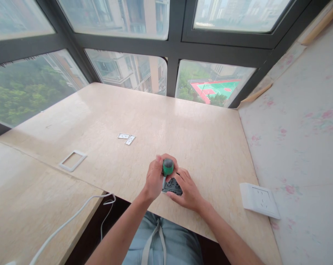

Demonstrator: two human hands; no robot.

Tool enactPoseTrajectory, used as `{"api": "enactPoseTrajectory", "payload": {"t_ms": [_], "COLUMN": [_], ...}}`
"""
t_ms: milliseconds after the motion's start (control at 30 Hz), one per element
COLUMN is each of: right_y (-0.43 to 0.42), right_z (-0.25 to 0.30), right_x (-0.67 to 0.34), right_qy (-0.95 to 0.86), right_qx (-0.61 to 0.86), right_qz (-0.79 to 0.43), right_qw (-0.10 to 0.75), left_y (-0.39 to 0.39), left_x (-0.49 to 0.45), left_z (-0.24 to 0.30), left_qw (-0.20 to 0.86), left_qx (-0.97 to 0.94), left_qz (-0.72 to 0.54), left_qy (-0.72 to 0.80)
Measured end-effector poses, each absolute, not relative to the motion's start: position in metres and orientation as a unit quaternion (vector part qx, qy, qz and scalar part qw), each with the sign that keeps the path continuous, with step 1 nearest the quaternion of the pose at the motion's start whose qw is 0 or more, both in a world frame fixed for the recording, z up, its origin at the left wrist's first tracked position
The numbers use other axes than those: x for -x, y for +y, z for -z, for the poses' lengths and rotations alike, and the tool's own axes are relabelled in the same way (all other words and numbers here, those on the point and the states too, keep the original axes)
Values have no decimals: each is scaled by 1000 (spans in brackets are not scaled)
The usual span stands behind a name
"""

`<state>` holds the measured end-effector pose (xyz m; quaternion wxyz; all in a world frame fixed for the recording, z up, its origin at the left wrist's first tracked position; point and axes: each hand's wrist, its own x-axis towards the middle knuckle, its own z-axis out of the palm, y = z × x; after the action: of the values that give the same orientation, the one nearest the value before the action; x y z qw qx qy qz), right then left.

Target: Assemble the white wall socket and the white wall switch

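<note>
My left hand [154, 178] is wrapped round the green and dark grey handle of a screwdriver [168, 167], held upright. Its shaft points down at the left side of a dark socket module [172, 187] lying near the table's front edge. Whether the tip sits in a screw cannot be made out. From the right, my right hand [188, 189] grips the module, thumb at the near edge and fingers at the far edge. Part of the module is hidden by my hands.
A white rectangular frame [73, 161] lies at the left. Two small white socket covers [127, 138] rest further back on the table [205, 136]. A white wall socket [260, 200] projects at the right. A white cable [72, 217] runs over the front left edge beside a dark gap.
</note>
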<state>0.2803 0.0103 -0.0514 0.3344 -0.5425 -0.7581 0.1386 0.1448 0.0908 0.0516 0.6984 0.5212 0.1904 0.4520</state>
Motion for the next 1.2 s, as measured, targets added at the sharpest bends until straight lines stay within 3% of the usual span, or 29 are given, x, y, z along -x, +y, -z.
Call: {"api": "enactPoseTrajectory", "payload": {"t_ms": [267, 533, 833, 1200], "right_y": [10, 11, 12, 13], "right_z": [49, 52, 50, 56], "right_x": [-278, -279, -282, -285], "right_qy": [-757, -757, -756, -761], "right_qx": [546, 543, 532, 525], "right_qz": [-122, -126, -147, -137], "right_qw": [336, 341, 352, 355], "left_y": [97, 95, 97, 90], "left_x": [-148, -137, -144, -154], "left_z": [-46, -53, -55, -52], "left_qw": [718, 626, 722, 666], "left_qx": [-527, -605, -525, -574], "left_qz": [-432, -459, -421, -435], "left_qy": [142, 178, 162, 194]}}
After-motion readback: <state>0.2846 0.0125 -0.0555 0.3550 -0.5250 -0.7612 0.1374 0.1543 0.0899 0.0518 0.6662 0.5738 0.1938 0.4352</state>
